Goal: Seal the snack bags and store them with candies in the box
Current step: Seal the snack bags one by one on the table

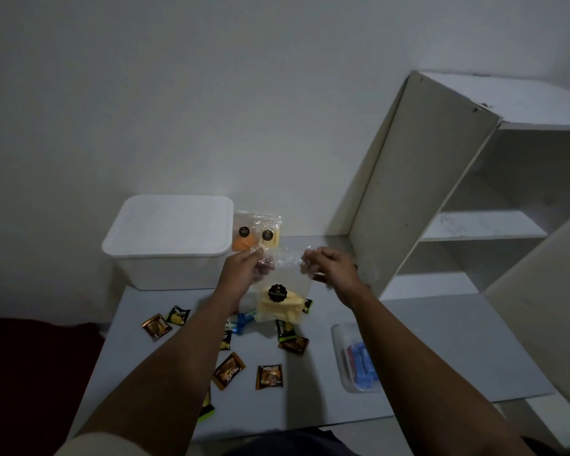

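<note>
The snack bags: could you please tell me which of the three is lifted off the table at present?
The snack bag with pale yellow sticks, pinched at its top by the left hand and right hand. The orange bag and the other yellow bag stand beside the white box.

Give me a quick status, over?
Left hand and right hand pinch snack bag top, held up. Box lidded. Candies loose on table.

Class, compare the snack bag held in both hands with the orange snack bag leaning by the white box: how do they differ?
The held snack bag hangs in the air, pinched at its top by the left hand and right hand; the orange snack bag rests beside the white box, untouched. The held one contains pale yellow pieces, the other orange ones. Both are clear plastic with a dark round label.
</note>
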`<action>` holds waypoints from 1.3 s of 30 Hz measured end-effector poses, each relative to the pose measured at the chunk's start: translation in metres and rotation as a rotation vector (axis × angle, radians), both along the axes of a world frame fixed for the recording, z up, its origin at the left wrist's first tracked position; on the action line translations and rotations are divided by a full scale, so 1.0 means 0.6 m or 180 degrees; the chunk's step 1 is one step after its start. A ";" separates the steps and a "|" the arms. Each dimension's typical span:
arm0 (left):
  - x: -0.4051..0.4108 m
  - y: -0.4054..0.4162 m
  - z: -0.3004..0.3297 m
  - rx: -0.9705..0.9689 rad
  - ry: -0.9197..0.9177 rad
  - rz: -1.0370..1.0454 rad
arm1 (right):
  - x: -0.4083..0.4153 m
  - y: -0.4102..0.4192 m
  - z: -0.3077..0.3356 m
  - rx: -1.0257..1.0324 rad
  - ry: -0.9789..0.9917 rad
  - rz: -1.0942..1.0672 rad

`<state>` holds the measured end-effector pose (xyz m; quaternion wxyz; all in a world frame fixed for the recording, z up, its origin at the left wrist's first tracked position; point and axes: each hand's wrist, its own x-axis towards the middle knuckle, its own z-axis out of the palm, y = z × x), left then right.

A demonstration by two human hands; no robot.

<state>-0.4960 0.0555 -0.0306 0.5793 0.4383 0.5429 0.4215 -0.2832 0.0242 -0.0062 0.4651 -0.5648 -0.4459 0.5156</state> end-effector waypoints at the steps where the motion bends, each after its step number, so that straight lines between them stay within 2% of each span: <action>1: 0.000 0.003 -0.003 -0.0001 0.0023 -0.0005 | 0.000 0.002 0.000 -0.0043 -0.0021 0.0069; 16: 0.006 -0.013 -0.003 0.0143 0.0236 -0.0060 | 0.000 -0.001 -0.007 -0.0135 -0.0448 0.0378; 24: 0.008 -0.028 0.004 0.0193 0.0298 -0.0230 | -0.009 -0.007 -0.004 -0.0005 -0.0468 0.0255; 39: -0.003 -0.047 0.010 0.0337 0.0544 -0.0530 | 0.002 -0.017 0.018 -0.0013 -0.0924 0.0759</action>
